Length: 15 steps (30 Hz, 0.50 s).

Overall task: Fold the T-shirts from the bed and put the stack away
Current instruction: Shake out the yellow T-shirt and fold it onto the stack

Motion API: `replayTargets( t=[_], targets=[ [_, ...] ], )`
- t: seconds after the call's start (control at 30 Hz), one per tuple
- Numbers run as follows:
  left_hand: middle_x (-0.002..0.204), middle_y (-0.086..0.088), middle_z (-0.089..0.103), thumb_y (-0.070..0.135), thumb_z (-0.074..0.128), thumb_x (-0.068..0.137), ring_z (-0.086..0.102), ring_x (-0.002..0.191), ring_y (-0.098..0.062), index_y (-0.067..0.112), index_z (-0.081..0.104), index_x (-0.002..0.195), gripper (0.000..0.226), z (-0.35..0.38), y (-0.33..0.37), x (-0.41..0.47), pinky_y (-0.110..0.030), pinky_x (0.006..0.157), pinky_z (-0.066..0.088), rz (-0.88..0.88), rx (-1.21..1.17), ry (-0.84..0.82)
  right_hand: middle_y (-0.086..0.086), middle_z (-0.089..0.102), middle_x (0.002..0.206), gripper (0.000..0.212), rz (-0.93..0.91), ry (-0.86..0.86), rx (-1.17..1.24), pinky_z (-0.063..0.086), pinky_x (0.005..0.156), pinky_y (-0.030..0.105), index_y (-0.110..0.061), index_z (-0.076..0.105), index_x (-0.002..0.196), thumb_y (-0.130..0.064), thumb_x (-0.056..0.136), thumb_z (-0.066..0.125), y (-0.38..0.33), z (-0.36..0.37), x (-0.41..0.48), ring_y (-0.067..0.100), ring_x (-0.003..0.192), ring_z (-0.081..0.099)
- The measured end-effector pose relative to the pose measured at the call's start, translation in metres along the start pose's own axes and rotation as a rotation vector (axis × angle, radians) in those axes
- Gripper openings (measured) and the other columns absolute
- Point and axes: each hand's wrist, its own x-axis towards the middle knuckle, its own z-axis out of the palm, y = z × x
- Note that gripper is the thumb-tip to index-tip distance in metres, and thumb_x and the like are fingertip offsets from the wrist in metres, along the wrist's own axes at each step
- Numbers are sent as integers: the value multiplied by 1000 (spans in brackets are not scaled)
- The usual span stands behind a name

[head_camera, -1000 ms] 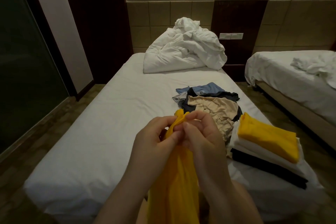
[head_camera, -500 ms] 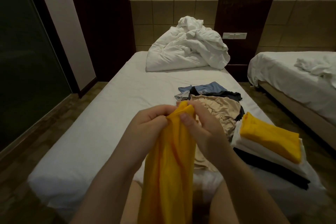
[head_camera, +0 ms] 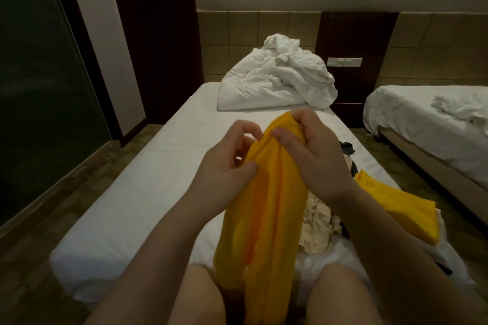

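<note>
A yellow T-shirt [head_camera: 266,219] hangs bunched in front of me, down between my knees. My right hand [head_camera: 314,155] pinches its top edge between thumb and fingers. My left hand [head_camera: 227,166] grips the cloth just below and to the left, fingers curled round a fold. Behind my right arm lies a beige T-shirt [head_camera: 317,224] from the unfolded pile, with a scrap of dark cloth [head_camera: 347,148] showing beyond it. At the right sits the folded stack [head_camera: 396,208], its top piece yellow; the lower layers are mostly hidden.
The white bed [head_camera: 148,192] stretches ahead, with a crumpled white duvet [head_camera: 277,82] at its head. A second bed [head_camera: 427,129] stands to the right across a narrow floor gap. A dark glass panel and a door frame line the left side.
Both hands have lifted the yellow T-shirt higher and further from me. The view has tilted, so the unfolded pile is now mostly hidden behind my right arm.
</note>
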Motion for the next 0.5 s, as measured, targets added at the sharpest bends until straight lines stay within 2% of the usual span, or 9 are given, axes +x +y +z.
replayTargets(
  t=[0.13,0.2,0.3,0.37,0.43,0.5],
  targets=[
    [91,14,59,37,50,79,59,80,-7,41,46,96,18,6,-9,-3,-26,69,55,31,76,15,-10,51,73,7,-102,21,-65,37,63,9,-25,48,90,-31,90,51,-5,-9,6,-1,69,49],
    [88,9,60,44,50,78,58,79,-10,33,51,92,18,9,-14,-3,-31,70,53,82,103,31,-12,50,72,9,-127,17,-104,37,63,9,-22,49,91,-30,90,52,-5,-14,9,-2,69,49],
    [81,4,61,54,44,74,56,79,-10,16,61,86,43,13,-21,-6,-38,74,52,79,141,-27,-14,50,74,10,-128,35,-163,37,64,11,-23,49,92,-33,91,50,-2,-18,13,1,71,50],
    [87,-1,62,59,42,70,57,83,-10,9,64,89,58,18,-26,-7,-41,79,51,20,186,-78,-14,51,76,13,-112,41,-204,37,65,14,-22,50,92,-36,91,49,0,-20,15,3,74,51],
    [90,-2,63,62,41,67,58,86,-12,13,65,90,60,22,-33,-12,-42,81,51,-31,198,-91,-13,51,78,18,-97,34,-253,36,68,14,-20,52,94,-37,90,48,3,-21,15,5,75,50],
    [90,2,63,64,42,65,58,86,-10,29,62,82,44,25,-40,-19,-40,81,52,-70,160,-74,-11,50,79,24,-83,32,-319,35,69,13,-17,54,97,-39,89,47,6,-21,14,6,73,47]
  ],
)
